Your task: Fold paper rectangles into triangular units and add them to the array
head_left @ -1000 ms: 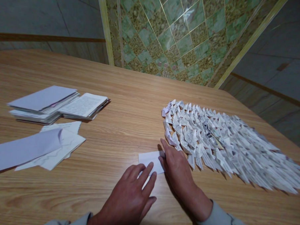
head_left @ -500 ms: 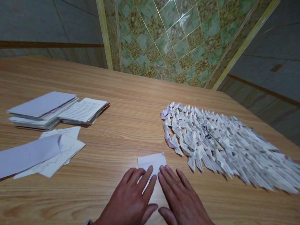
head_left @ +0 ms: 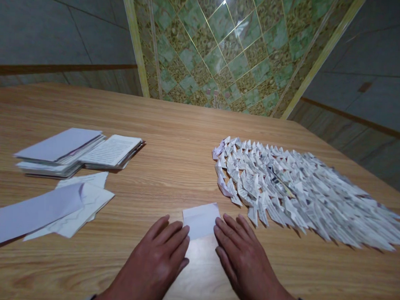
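The person's left hand point(head_left: 151, 265) and right hand point(head_left: 248, 269) both lie flat and palm down on a wooden table point(head_left: 174, 122); both hands are open, the fingers are only a little apart, and neither hand grips anything. Between the hands lies a folded white paper sheet point(head_left: 200, 221); the left fingertips point(head_left: 183, 237) touch its left edge, and the right fingertips point(head_left: 218, 228) are just beside its right edge, but I cannot tell if they touch it. To the right of the hands, near the sheet, lies a large mass of small folded paper pieces point(head_left: 294, 194), made from printed pages and set in close overlapping rows. On the left side of the table there is a pile of torn-apart book sections point(head_left: 110, 151); nearer to the person are loose paper sheets point(head_left: 34, 214), some pale lilac and some white. Behind the table stands a wall with green marble-pattern tiles point(head_left: 217, 49).
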### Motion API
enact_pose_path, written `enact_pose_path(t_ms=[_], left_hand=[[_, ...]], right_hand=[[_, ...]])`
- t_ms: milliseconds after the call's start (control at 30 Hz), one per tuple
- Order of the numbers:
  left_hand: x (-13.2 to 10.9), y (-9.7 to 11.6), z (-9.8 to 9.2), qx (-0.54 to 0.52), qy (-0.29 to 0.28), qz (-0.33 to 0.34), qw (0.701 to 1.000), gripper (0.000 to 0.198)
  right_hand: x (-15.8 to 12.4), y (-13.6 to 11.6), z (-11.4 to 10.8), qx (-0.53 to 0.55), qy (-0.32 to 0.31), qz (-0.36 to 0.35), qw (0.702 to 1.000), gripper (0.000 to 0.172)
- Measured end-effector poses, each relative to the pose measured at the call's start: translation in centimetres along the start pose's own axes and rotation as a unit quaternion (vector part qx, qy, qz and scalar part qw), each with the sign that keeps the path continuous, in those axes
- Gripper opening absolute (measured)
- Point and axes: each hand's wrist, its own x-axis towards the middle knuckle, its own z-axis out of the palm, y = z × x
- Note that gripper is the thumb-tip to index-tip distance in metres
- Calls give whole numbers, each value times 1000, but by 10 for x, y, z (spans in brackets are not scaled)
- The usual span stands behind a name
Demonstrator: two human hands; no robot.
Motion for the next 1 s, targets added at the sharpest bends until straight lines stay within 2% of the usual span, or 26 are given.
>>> enact_pose_path(t_ms=[67, 100, 167, 233, 300, 400, 567, 700, 833, 1000], left_hand=[[12, 0, 1, -27, -30, 7, 999, 5], [18, -1, 2, -30, -75, 12, 997, 6], [30, -1, 2, -32, -130, 15, 991, 8], [38, 0, 1, -28, -145, 14, 989, 6], [43, 1, 2, -21, -138, 8, 990, 7], [45, 2, 4, -14, -127, -1, 992, 10], [43, 1, 11, -29, -106, -32, 993, 12], [41, 0, 11, -127, -86, -55, 987, 13], [41, -5, 9, -244, -69, -107, 961, 11], [42, -11, 12, -245, -71, -163, 953, 13]], right_hand=[[3, 0, -1, 11, 2, 10, 1000, 33], [5, 0, -2, 17, 1, 17, 1000, 31], [12, 0, -4, 28, -3, 32, 999, 26], [20, 1, -6, 31, -6, 47, 998, 17], [28, 2, -7, 16, -12, 63, 998, 4], [38, -1, -8, -4, -19, 68, 997, 10], [40, -5, -4, 22, -3, 32, 999, 11], [35, -4, 1, 12, -8, 39, 999, 12], [32, -3, 0, 73, -32, 68, 994, 12], [34, -3, -3, 116, -35, 113, 986, 14]])
